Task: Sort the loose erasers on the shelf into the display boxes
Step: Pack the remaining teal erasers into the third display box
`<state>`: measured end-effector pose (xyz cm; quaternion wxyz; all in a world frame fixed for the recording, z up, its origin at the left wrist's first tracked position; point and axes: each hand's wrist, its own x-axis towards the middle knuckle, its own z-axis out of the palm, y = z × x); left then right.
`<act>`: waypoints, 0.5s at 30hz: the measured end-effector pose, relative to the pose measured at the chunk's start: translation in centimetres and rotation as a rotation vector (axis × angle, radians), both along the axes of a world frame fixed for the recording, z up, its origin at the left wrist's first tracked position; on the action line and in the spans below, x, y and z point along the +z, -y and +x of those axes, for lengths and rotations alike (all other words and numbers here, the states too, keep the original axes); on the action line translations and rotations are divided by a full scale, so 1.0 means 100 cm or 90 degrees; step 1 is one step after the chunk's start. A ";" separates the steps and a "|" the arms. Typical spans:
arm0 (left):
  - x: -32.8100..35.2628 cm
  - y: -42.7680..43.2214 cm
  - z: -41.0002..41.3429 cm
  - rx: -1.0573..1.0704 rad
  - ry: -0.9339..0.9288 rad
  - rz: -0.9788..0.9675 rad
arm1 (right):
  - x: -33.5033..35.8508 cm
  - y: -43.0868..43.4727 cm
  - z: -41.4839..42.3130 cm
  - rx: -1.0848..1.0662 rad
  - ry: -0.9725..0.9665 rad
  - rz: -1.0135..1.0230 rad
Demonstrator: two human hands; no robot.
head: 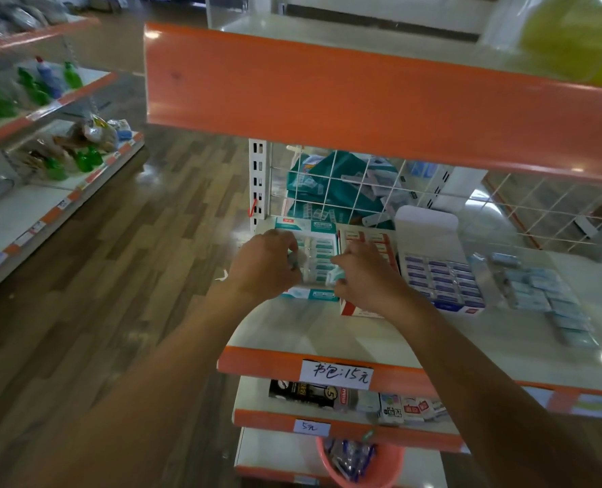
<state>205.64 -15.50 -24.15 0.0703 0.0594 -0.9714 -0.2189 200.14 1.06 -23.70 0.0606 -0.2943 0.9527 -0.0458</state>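
Teal and white, the leftmost box (318, 248) on the pale shelf (362, 332) holds rows of wrapped erasers, and both hands are over it. The right hand (366, 276) has its fingers curled and pinches a teal-and-white eraser (335, 275) at the box's front right corner. The left hand (264, 265) is curled at the box's left edge. Something small and grey shows at its fingertips, but it cannot be told whether the hand grips it.

Just beside the teal box stands a red box (380, 241), partly hidden by the right hand. Next to that is a blue box (443, 280) with its white lid flap raised and its rows nearly full. The loose erasers (542, 297), in pale blue wrappers, lie in a scattered strip on the shelf to the right of the blue box, well apart from the hands.

Behind the boxes a white wire grid (362, 191) backs the shelf, with teal bags (334, 181) showing through it. A handwritten price label (336, 373) is stuck to the shelf's orange front edge. Below it a lower shelf carries small packets, and under that sits a pink bucket (394, 456).
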 end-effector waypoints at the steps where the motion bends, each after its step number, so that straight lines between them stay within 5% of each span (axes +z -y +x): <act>1: -0.001 0.000 -0.001 0.003 -0.002 0.006 | 0.002 0.002 0.001 -0.006 0.009 0.005; 15: -0.009 0.010 -0.006 0.013 -0.006 0.033 | 0.019 0.011 -0.005 0.000 0.077 -0.059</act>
